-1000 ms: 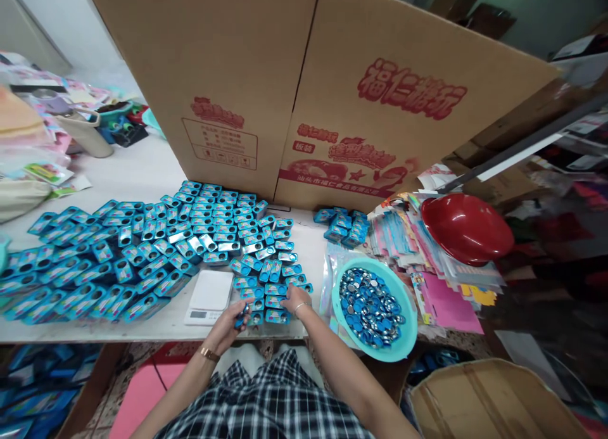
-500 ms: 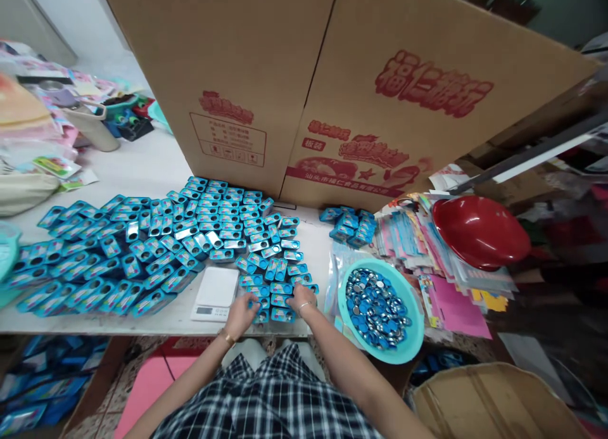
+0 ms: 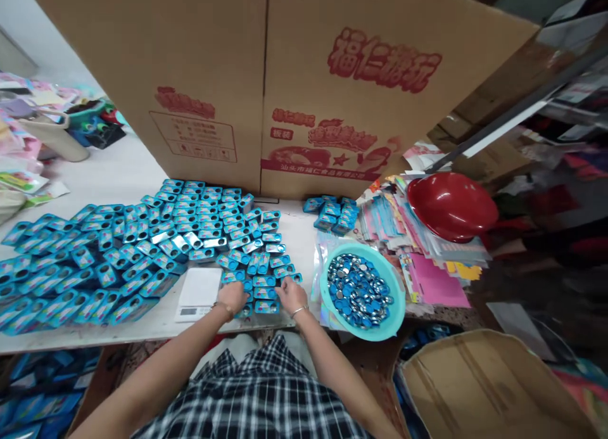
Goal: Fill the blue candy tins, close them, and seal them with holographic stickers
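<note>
Small blue tins (image 3: pixel 266 307) with a round dark hole at one end stand in short columns at the front of the table. My left hand (image 3: pixel 232 296) is closed over the left column, its fingertips at the tins there and partly hidden. On the other side, my right hand (image 3: pixel 292 297) has its thumb and fingers drawn together beside the right end of the middle column. What either hand pinches, if anything, is too small to make out. A white digital scale (image 3: pixel 199 289) lies just left of my left hand.
Many more blue tins (image 3: pixel 128 261) spread across the left. To the right are a turquoise basin (image 3: pixel 398 322) of round blue and silver pieces, stacked printed bags (image 3: pixel 387 220) and a red scoop-like bowl (image 3: pixel 453 204). A tall cardboard box (image 3: pixel 213 59) stands behind; another cardboard box (image 3: pixel 479 388) sits lower right.
The view has turned right, so the table things appear further left. My right hand has drawn back from the tins at the right to beside the middle column; my left hand has moved further over the left column.
</note>
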Tool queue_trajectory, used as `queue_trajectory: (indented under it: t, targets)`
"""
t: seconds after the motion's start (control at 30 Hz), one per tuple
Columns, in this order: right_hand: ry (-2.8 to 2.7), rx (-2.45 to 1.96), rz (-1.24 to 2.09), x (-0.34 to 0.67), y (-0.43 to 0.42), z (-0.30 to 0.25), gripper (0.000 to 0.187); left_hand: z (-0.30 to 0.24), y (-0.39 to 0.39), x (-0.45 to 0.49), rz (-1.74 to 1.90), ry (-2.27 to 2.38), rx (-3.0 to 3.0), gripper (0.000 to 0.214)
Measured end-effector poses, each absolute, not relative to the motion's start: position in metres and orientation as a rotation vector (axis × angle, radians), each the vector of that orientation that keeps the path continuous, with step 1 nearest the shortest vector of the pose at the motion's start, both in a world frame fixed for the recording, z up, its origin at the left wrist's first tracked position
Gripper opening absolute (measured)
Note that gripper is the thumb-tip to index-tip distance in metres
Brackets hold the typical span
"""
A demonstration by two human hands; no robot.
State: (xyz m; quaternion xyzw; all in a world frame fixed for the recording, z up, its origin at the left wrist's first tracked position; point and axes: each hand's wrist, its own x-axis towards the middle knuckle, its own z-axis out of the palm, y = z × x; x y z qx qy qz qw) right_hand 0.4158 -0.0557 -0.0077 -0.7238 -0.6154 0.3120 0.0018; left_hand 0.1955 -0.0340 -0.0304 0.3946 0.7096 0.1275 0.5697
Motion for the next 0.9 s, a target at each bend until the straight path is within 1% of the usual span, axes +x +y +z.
queue_trajectory:
  t: [0.1, 0.17, 0.27, 0.33, 0.4, 0.47, 0.6, 0.67, 0.73, 0.8, 0.9]
  targets:
    - [-1.763, -2.354, 0.850, 0.490, -0.065, 0.008, 0.041, -0.030, -0.033, 0.198, 0.123, 1.804, 1.094, 0.032]
    - [-1.630, -2.480, 0.756, 0.549, -0.069, 0.018, 0.045, -0.028, -0.029, 0.200, 0.029, 1.856, 1.203, 0.036]
    - [-1.512, -2.623, 0.712, 0.616, -0.072, 0.022, 0.033, -0.021, -0.023, 0.200, -0.044, 1.877, 1.321, 0.039]
    - [-1.550, -2.611, 0.739, 0.632, -0.069, 0.016, 0.025, -0.011, -0.020, 0.197, -0.042, 1.869, 1.361, 0.039]
    - [-1.632, -2.552, 0.780, 0.631, -0.065, 0.006, 0.022, 0.002, -0.022, 0.192, -0.017, 1.858, 1.375, 0.038]
    - [-1.695, -2.499, 0.818, 0.624, -0.063, -0.004, 0.018, 0.014, -0.032, 0.186, 0.096, 1.805, 1.274, 0.039]
    - [-1.755, -2.394, 0.881, 0.626, -0.067, -0.004, 0.013, 0.029, -0.073, 0.180, 0.583, 1.433, 0.631, 0.047]
    - [-1.750, -2.323, 0.903, 0.632, -0.067, 0.004, 0.015, 0.027, -0.097, 0.181, 0.708, 1.322, 0.390, 0.049]
    - [-1.733, -2.218, 0.948, 0.627, -0.065, 0.012, 0.022, 0.018, -0.120, 0.187, 0.753, 1.344, 0.282, 0.047]
    - [-1.729, -2.089, 1.042, 0.604, -0.066, 0.016, 0.027, 0.006, -0.137, 0.195, 0.743, 1.425, 0.250, 0.040]
    - [-1.759, -1.951, 1.205, 0.536, -0.074, 0.007, 0.026, -0.012, -0.150, 0.209, 0.657, 1.534, 0.238, 0.027]
